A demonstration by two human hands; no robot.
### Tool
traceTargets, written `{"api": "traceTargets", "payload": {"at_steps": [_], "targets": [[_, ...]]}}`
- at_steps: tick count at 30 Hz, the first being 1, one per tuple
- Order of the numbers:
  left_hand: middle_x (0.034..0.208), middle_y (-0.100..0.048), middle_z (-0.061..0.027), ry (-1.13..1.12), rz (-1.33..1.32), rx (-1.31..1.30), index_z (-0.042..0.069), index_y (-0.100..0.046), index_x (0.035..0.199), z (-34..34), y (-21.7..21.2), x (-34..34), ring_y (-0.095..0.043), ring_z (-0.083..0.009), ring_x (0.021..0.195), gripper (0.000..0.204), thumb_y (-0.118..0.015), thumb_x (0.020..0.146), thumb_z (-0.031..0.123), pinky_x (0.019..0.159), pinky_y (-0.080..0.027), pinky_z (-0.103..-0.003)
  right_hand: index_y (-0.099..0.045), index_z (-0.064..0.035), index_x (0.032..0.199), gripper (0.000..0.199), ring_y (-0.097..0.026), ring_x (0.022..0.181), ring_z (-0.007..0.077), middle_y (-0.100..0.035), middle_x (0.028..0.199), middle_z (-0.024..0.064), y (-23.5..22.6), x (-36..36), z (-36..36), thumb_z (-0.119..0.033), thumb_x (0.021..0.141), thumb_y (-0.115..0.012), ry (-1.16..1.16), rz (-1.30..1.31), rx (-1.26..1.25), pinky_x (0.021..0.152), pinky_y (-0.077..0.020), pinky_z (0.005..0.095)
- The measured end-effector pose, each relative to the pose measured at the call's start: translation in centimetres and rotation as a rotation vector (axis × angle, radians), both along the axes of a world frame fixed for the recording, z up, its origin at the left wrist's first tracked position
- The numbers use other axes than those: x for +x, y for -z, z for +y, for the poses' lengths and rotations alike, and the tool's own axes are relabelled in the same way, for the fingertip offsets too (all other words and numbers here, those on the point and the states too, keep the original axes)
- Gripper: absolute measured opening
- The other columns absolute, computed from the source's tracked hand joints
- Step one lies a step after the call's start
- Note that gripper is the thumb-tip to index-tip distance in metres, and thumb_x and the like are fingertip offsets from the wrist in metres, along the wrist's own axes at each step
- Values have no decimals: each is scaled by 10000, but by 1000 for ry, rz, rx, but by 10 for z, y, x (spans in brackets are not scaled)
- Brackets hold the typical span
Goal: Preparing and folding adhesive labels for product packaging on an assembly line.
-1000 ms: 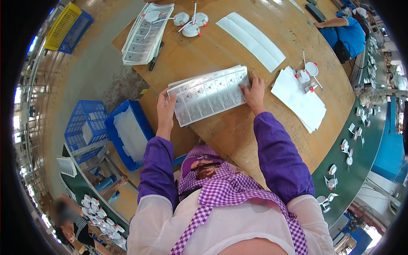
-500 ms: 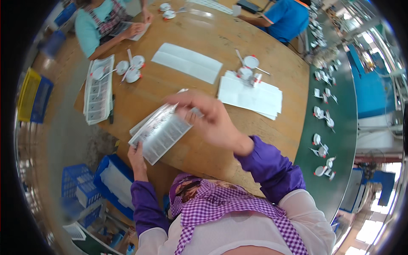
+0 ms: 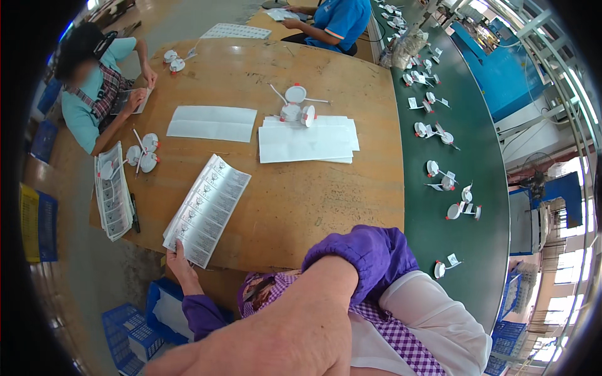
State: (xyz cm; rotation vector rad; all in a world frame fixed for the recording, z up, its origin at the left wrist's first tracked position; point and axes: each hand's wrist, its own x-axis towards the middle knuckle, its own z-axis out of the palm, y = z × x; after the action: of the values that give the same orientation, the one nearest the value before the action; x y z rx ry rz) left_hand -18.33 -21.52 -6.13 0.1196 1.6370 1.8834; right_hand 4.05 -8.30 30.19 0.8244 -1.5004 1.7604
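Note:
My left hand (image 3: 181, 266) grips the lower corner of a long stack of printed label sheets (image 3: 208, 207), thumb on top, fingers underneath. The sheets lie tilted over the near left part of the wooden table. My right hand (image 3: 269, 341) is raised very close to the camera at the bottom, its back towards me and its fingers out of sight. Whether it holds anything does not show. Beyond the sheets lies a blank white sheet (image 3: 212, 123). To its right, a stack of white sheets (image 3: 307, 144) bears several round white fittings (image 3: 291, 111) with red clips.
More label sheets (image 3: 113, 197) lie at the table's left edge beside a black pen (image 3: 135, 213) and white fittings (image 3: 149, 143). A green conveyor belt (image 3: 464, 250) carrying fittings runs along the right. Two co-workers sit at the far side. Blue crates (image 3: 125, 326) stand lower left.
My right hand has left the label sheets and come up close to the camera. My left hand still holds them, now lower in view. The whole view has shifted.

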Motion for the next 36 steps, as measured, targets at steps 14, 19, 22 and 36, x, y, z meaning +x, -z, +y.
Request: {"api": "traceTargets", "payload": {"at_steps": [14, 19, 22, 36], "targets": [[1085, -624, -90, 58, 87, 72, -34, -567, 1153, 7, -31, 11, -593, -145, 930, 254, -569, 929, 87, 814, -466, -278, -625, 1, 1077, 224, -564, 990, 281, -595, 1114, 140, -2, 28, 2, -73, 865, -619, -25, -8, 9, 840, -452, 361], [1111, -604, -55, 129, 229, 42, -28, -559, 1180, 24, -48, 30, -551, -131, 974, 280, -577, 924, 82, 854, -433, -266, -621, 44, 1022, 241, -615, 897, 336, -629, 977, 219, 39, 43, 20, -161, 910, -560, -160, -184, -130, 774, -483, 424], [1119, -612, -50, 174, 234, 93, -16, -581, 1155, 26, -74, 39, -557, -109, 981, 245, -573, 924, 64, 855, -433, -251, -658, -6, 1006, 146, -615, 908, 137, -678, 965, 51, 119, 97, 64, -70, 893, -592, 675, -795, -357, 845, -469, 283], [1070, -642, -56, 496, -77, 101, 14, -600, 1117, 52, -63, 88, -591, -124, 938, 226, -609, 906, 95, 835, -456, -264, -638, -30, 1097, 245, -590, 818, 77, -662, 951, 10, 308, 212, 114, -178, 902, -627, 745, -1061, -770, 727, -456, 224]]}}
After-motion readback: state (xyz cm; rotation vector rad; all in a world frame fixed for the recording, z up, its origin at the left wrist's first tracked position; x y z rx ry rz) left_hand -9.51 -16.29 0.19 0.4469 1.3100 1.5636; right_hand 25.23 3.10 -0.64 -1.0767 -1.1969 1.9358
